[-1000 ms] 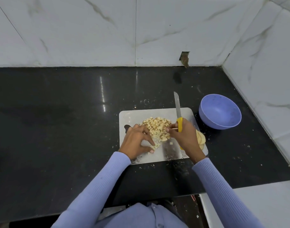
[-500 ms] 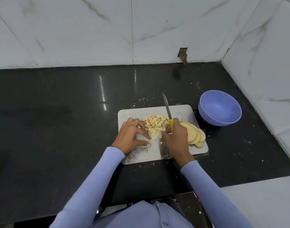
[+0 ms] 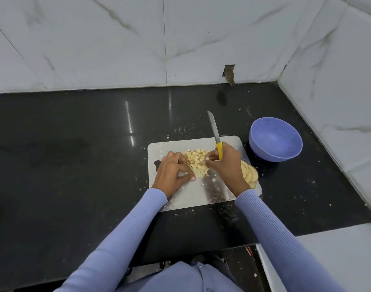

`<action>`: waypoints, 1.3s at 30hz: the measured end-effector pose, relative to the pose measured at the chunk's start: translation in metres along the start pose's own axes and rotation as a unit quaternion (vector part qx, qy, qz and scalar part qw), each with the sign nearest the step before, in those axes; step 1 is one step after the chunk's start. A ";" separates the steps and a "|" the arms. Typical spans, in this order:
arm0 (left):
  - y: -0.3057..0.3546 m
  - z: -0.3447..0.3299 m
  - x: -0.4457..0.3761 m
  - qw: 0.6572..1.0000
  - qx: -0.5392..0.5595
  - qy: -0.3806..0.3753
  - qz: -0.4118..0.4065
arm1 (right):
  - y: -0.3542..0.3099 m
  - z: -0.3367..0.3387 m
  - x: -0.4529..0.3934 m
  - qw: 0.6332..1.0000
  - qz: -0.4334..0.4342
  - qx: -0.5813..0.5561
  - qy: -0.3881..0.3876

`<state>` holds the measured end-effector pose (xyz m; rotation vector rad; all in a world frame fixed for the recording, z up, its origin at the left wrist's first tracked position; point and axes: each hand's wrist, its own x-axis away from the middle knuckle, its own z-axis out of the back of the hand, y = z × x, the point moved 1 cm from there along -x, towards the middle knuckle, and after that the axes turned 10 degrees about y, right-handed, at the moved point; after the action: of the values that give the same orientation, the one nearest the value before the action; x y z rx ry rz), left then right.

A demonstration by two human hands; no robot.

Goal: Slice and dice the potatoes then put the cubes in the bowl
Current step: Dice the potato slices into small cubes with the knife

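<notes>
Cubes (image 3: 196,163) heaped mid-board (image 3: 201,192), cupped between both hands. Left hand (image 3: 173,175) curved against the heap's left side, fingers touching it, gripping nothing. Right hand (image 3: 224,165) closed round the yellow-handled knife (image 3: 215,137), blade pointing away. Slices (image 3: 249,174) overlapped at the board's right edge. Bowl (image 3: 275,142) just right, on the dark counter (image 3: 75,165).

Counter (image 3: 75,165) left of board (image 3: 193,142) open; bowl (image 3: 275,142) crowds right.
</notes>
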<state>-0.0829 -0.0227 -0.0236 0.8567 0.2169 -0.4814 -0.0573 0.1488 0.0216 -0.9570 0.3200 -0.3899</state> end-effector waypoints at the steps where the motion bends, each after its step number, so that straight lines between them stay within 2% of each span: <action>1: 0.000 -0.002 -0.003 1.000 -0.006 0.012 -0.003 | 0.000 0.001 -0.002 1.000 -0.005 -0.002 -0.009; 4: 0.000 -0.005 -0.010 0.999 -0.008 0.040 -0.008 | 0.000 0.006 -0.008 1.000 0.011 0.023 -0.018; 7: 0.001 -0.003 -0.015 0.999 0.010 0.030 0.004 | 0.000 0.009 -0.013 1.000 0.009 0.009 -0.028; 10: 0.002 0.011 -0.016 0.999 0.022 -0.032 0.002 | -0.001 0.011 -0.015 0.997 -0.028 -0.053 -0.050; 15: -0.006 0.033 -0.004 0.990 -0.055 -0.131 -0.005 | 0.004 0.020 -0.010 0.993 -0.041 -0.109 -0.014; 17: -0.005 0.029 0.001 0.993 -0.049 -0.109 0.009 | 0.007 0.022 -0.009 0.995 -0.026 -0.090 -0.023; 21: 0.002 0.014 -0.002 0.999 -0.022 -0.003 0.045 | 0.010 0.026 -0.011 0.999 0.014 -0.031 -0.042; 24: 0.016 0.005 -0.009 0.997 -0.028 0.050 0.045 | 0.008 0.036 -0.016 0.998 0.038 -0.023 -0.037; 27: 0.032 -0.002 -0.017 0.995 -0.064 0.077 0.019 | 0.008 0.049 -0.023 0.999 0.039 -0.020 -0.032; 30: 0.045 -0.011 -0.026 0.991 -0.116 0.072 -0.011 | 0.013 0.063 -0.028 0.999 0.018 -0.030 -0.031; 34: 0.060 -0.030 -0.036 0.990 -0.139 0.024 -0.011 | 0.022 0.077 -0.029 1.000 0.013 -0.019 -0.015; 39: 0.087 -0.056 -0.046 0.965 -0.205 -0.159 -0.029 | 0.027 0.087 -0.026 0.998 -0.019 -0.063 0.003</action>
<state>-0.0800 0.0834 0.0156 0.3620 0.0417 -0.5959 -0.0377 0.2376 0.0484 -1.0861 0.3354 -0.4119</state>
